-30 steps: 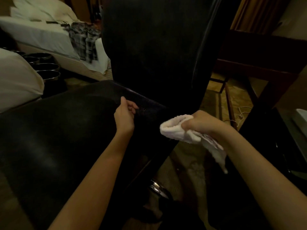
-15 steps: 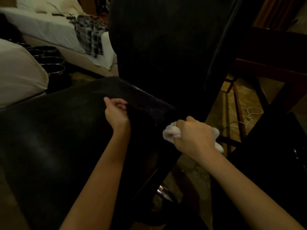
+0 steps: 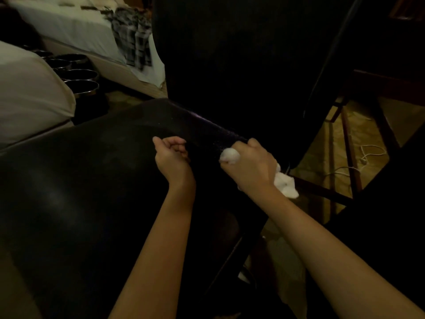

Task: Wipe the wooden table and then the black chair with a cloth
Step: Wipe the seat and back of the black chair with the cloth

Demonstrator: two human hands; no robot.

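The black chair fills the view, its seat [image 3: 92, 192] at the lower left and its tall backrest [image 3: 230, 65] upright behind it. My right hand [image 3: 250, 166] grips a bunched white cloth [image 3: 230, 155] and presses it against the rear edge of the seat, right where it meets the backrest. A loose end of the cloth hangs out behind my wrist. My left hand [image 3: 171, 157] rests on the seat just left of the cloth, fingers curled into a fist with nothing visible in it.
A bed with white sheets [image 3: 69, 26] and a plaid garment [image 3: 133, 38] lies at the back left. Metal bowls [image 3: 80, 81] stand on the floor beside a white pillow [image 3: 27, 93]. Dark wooden furniture [image 3: 391, 86] stands at the right, with a white cord [image 3: 368, 155] on the floor.
My right hand has carried the cloth up and left from beside the chair onto the seat's rear edge. My left hand's fingers have curled tighter; it has stayed on the seat.
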